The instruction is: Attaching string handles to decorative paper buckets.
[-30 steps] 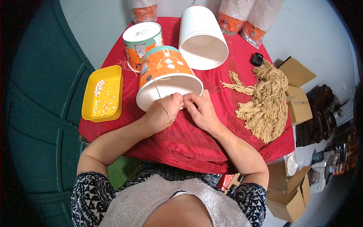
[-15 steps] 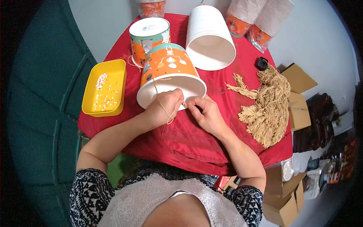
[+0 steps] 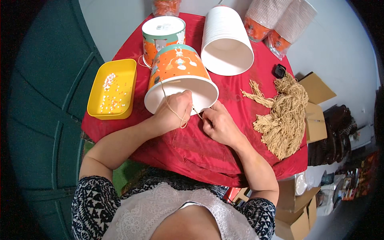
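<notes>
An orange and green paper bucket [image 3: 185, 69] lies tilted in front of me, its white-rimmed mouth facing me. My left hand [image 3: 176, 110] is at the mouth, fingers closed and partly inside; its fingertips are hidden. A tan string [image 3: 165, 95] passes through the bucket's wall near the rim on the left and loops down over that hand. At the lower right of the rim, my right hand [image 3: 219, 123] pinches a short taut stretch of the string that comes from the left fingers. A dark speck shows on this stretch, too small to name.
To the left stands a yellow tray [image 3: 92, 98] with small white and orange beads. Behind are an upturned matching bucket [image 3: 164, 34] and a lying stack of white buckets [image 3: 226, 36]. A bundle of tan strings [image 3: 286, 116] lies right on the red cloth [image 3: 224, 160].
My right hand has drawn slightly down and right from my left hand, stretching the string between them. Its fingers have curled in more. The bucket stays almost where it was.
</notes>
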The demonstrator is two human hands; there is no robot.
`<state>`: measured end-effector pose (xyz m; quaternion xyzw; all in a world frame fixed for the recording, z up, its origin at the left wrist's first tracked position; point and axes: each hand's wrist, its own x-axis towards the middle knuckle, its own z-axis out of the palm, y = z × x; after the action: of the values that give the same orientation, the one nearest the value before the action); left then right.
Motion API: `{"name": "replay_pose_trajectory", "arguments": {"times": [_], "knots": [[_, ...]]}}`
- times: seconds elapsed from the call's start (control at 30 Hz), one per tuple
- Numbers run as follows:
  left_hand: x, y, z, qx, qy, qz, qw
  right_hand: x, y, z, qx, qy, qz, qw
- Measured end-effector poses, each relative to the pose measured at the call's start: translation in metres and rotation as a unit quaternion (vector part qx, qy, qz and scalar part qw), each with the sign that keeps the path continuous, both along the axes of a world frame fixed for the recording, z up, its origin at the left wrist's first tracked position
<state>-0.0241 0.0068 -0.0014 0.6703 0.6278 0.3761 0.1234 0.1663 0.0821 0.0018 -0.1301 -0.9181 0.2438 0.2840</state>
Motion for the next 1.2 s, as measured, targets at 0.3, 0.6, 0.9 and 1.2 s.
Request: {"name": "replay_pose_trajectory", "arguments": {"times": [0.3, 0.6, 0.9, 1.2], "knots": [[-0.003, -0.002, 0.023, -0.199, -0.306, -0.057, 0.929, 0.001, 0.000, -0.002, 0.000, -0.019, -0.001, 1.000], [0.000, 0.001, 0.021, -0.226, -0.389, -0.106, 0.887, 0.000, -0.001, -0.002, 0.024, -0.018, 0.001, 1.000], [0.003, 0.006, 0.006, -0.153, -0.241, -0.046, 0.957, -0.002, -0.003, -0.003, -0.027, 0.009, -0.015, 0.999], [-0.002, 0.004, -0.015, -0.134, -0.240, -0.091, 0.957, 0.001, -0.001, -0.003, -0.099, 0.021, -0.033, 0.994]]}}
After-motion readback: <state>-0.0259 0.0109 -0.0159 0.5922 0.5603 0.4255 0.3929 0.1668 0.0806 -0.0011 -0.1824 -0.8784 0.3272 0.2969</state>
